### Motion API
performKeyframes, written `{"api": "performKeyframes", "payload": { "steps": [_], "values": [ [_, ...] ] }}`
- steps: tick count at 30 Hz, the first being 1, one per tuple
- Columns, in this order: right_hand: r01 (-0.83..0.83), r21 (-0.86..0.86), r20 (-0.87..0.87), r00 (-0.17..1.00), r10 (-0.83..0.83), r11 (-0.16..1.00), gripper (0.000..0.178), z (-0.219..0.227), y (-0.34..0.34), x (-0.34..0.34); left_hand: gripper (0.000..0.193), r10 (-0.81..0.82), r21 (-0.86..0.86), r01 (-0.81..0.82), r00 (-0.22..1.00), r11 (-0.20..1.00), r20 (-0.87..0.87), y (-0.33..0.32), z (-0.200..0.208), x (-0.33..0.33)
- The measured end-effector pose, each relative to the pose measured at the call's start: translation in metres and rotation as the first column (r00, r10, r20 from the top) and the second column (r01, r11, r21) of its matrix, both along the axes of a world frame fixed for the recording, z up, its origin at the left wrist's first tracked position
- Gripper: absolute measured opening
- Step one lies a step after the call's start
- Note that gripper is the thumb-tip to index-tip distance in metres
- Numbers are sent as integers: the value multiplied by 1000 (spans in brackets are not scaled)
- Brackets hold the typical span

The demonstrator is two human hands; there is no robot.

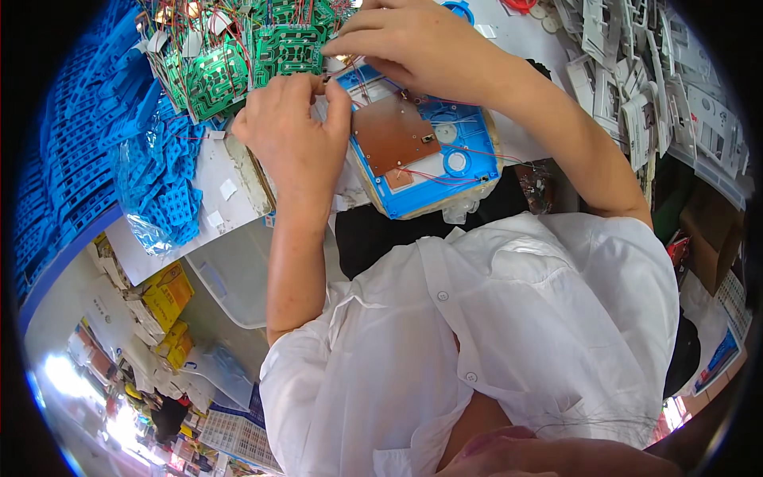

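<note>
In front of me a blue plastic housing (474,131) lies open, tilted, with a brown circuit board (389,133) set in it and thin red wires running across. My left hand (290,119) is closed at the housing's upper left corner, its thumb and forefinger close together at a small dark part. Over the far edge, my right hand (421,44) has its fingers bent toward the same spot. What either hand pinches is hidden or too small to name. Just beyond the left hand lie green circuit boards (288,56) with red wires.
Blue plastic parts (79,135) are heaped at the left, some in a clear bag (155,230). White plastic parts (628,87) are stacked at the right. A clear bin (238,270) stands below the white table (246,208). Yellow boxes (168,292) sit at lower left.
</note>
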State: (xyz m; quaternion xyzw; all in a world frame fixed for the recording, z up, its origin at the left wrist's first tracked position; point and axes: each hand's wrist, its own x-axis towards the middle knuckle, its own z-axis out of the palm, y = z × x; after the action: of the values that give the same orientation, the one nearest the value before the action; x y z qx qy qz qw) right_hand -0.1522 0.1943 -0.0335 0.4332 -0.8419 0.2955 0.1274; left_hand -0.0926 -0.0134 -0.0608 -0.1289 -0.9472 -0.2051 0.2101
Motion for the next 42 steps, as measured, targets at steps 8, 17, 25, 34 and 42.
{"api": "performKeyframes", "payload": {
  "steps": [8,17,25,34,42],
  "values": [
    [-16,28,-80,997,18,999,12,2,20,3,30,-208,180,220,974,959,-86,19,-2,-8],
    [118,-152,-103,985,-135,981,15,-16,26,24,18,-261,265,228,961,937,94,30,2,-8],
    [123,-161,-38,991,-131,979,16,-10,28,28,15,-255,248,229,964,941,77,32,-1,-10],
    [156,64,113,980,-162,986,38,10,43,59,10,-257,287,212,958,934,129,30,3,-11],
    [210,-20,-34,977,-211,977,8,-7,-7,87,10,-428,133,413,896,901,120,10,14,-28]
  ]
}}
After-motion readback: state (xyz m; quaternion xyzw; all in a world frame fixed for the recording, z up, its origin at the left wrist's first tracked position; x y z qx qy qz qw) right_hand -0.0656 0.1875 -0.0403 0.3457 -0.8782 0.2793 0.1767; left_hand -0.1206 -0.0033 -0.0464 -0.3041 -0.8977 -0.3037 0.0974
